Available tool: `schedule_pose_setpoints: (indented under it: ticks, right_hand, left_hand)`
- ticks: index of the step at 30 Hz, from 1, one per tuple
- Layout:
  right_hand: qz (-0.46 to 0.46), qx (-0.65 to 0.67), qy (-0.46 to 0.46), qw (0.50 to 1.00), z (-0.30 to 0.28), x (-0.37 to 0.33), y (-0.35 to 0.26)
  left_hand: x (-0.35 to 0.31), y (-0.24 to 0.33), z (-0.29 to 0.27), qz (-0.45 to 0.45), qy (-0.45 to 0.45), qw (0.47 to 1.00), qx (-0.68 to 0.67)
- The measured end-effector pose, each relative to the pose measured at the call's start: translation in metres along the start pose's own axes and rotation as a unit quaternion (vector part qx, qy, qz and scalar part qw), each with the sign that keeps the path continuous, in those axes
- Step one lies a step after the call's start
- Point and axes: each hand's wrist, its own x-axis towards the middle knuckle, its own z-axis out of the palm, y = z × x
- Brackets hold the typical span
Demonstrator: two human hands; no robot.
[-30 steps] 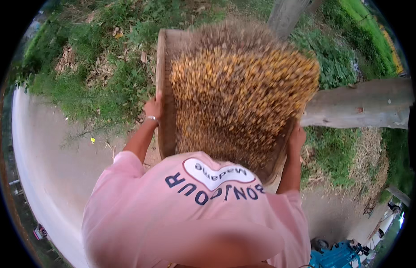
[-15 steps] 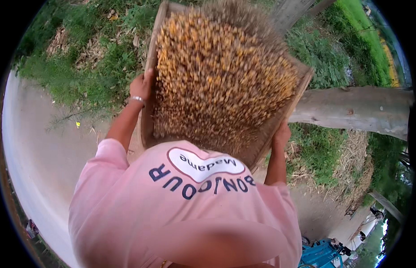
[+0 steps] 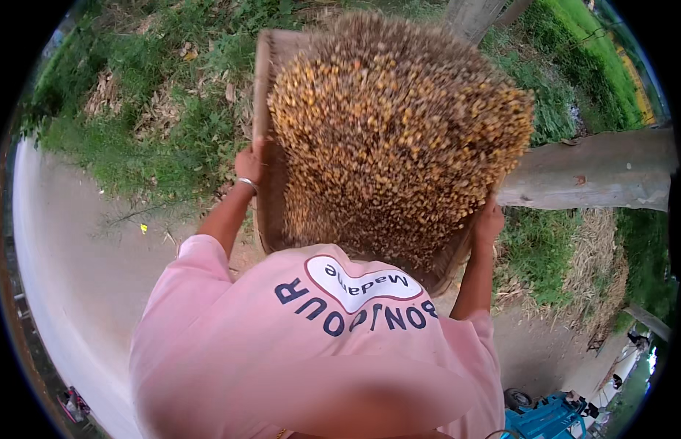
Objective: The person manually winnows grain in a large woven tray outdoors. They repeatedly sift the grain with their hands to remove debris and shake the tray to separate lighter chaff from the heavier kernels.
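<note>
A brown winnowing basket (image 3: 264, 91) with raised sides is held out in front of my chest. My left hand (image 3: 250, 162) grips its left rim and wears a light bracelet at the wrist. On the opposite side my right hand (image 3: 489, 221) is closed round the right rim, its fingers partly hidden. A thick mass of yellow and brown kernels (image 3: 399, 139), blurred by motion, flies up over the basket and hides most of its floor and right edge. At the far side the kernels look darker and more smeared.
A tree trunk (image 3: 589, 172) stands close to the right of the basket, another trunk (image 3: 472, 18) beyond it. Grass (image 3: 172, 139) with dry husks grows at the far left. Pale paved ground (image 3: 69, 234) runs along the left. A blue vehicle (image 3: 549, 417) is at lower right.
The basket and both hands sit slightly lower and further right in view. The kernels have risen and spread right, covering the basket's right rim. Both hands keep their hold.
</note>
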Motion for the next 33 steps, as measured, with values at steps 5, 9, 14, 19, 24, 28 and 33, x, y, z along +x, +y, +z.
schedule_pose_setpoints:
  ticks: [5,9,14,19,24,28,33]
  right_hand:
    - [0.105,-0.025,-0.051,0.993,0.019,-0.010,0.035]
    - [0.088,0.154,0.011,0.984,0.002,-0.006,0.007]
    - [0.178,0.233,0.034,0.956,0.009,0.000,0.011]
    - [0.067,-0.004,-0.010,0.998,0.031,-0.020,0.045]
    - [0.044,0.049,0.050,0.997,-0.025,-0.012,-0.016]
    - [0.031,0.015,0.038,0.999,-0.030,0.012,-0.022]
    - [0.075,-0.051,0.015,0.996,0.026,-0.013,0.061]
  left_hand:
    - [-0.019,0.013,-0.011,-0.004,0.016,1.000,0.000]
    - [-0.025,0.078,-0.082,0.053,0.068,0.996,-0.030]
    - [-0.007,0.106,-0.099,0.074,0.011,0.992,-0.100]
    - [-0.005,0.031,-0.027,0.012,-0.015,1.000,0.005]
    - [-0.009,0.040,-0.052,0.030,0.064,0.989,-0.132]
    - [0.017,0.027,-0.044,0.034,-0.002,0.976,-0.215]
    - [0.010,0.001,0.010,0.033,-0.013,0.999,0.026]
